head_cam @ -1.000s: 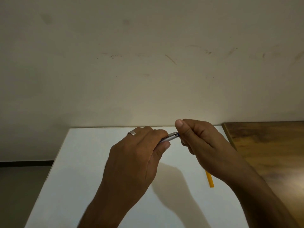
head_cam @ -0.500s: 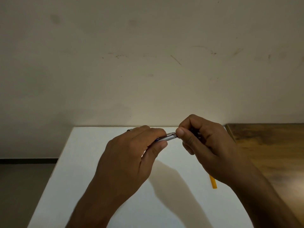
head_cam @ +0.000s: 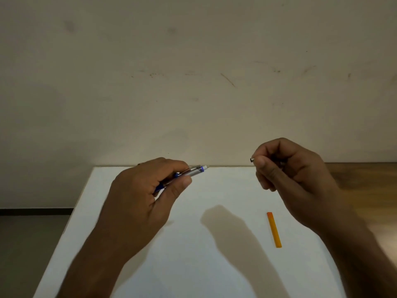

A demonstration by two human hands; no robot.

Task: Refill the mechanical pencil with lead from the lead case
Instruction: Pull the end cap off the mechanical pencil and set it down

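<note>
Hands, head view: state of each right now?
Left hand: closed around the mechanical pencil, eraser end exposed.
Right hand: pinching the small metal cap at its fingertips.

We see the lead case [head_cam: 274, 229] lying on the tabletop [head_cam: 214, 265], right of the mechanical pencil [head_cam: 189, 173], below the right hand [head_cam: 294, 179].

A white table [head_cam: 214, 265] stands with its far edge against a pale cream wall [head_cam: 193, 82] marked by faint scuffs and scratches. Just beside the table's right edge is a brown wooden surface [head_cam: 365, 179], also against the wall. At the left, a dark baseboard [head_cam: 32, 211] runs along the wall's foot above a grey floor [head_cam: 25, 254]. The light is dim; soft shadows fall across the tabletop.
</note>
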